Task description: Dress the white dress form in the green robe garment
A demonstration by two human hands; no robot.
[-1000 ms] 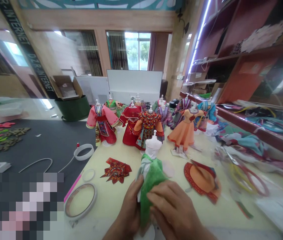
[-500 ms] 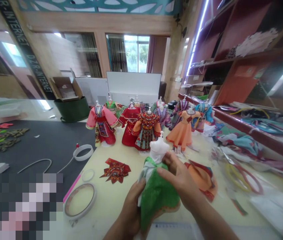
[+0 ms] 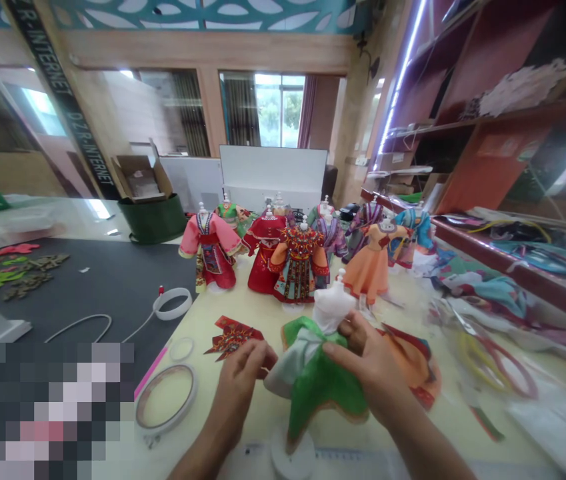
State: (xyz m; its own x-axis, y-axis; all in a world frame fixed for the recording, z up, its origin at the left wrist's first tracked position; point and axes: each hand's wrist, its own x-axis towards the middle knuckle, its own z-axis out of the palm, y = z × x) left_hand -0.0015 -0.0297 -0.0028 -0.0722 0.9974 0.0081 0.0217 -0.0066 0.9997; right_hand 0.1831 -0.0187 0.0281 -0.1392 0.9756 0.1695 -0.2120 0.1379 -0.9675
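A small white doll mannequin stands tilted on a round white base. Around its waist hangs a green doll skirt with a pale lining and tan-edged hem. My right hand is closed on the skirt's upper edge, thumb in front, its fingers partly hidden behind the mannequin. My left hand is closed at the skirt's left side, its fingertips pinched at the pale lining's edge. Just behind the left hand lies a red patterned fabric piece, partly covered by the fingers.
Several dressed mannequins, one in a pink robe and one in an orange dress, stand behind. At left lies a tape roll. Orange-red fabric and scissors lie at right; a ruler lies in front.
My left hand has moved left and up, spreading the skirt's pale lining outward. The mannequin's base has come into view. My right hand keeps its hold.
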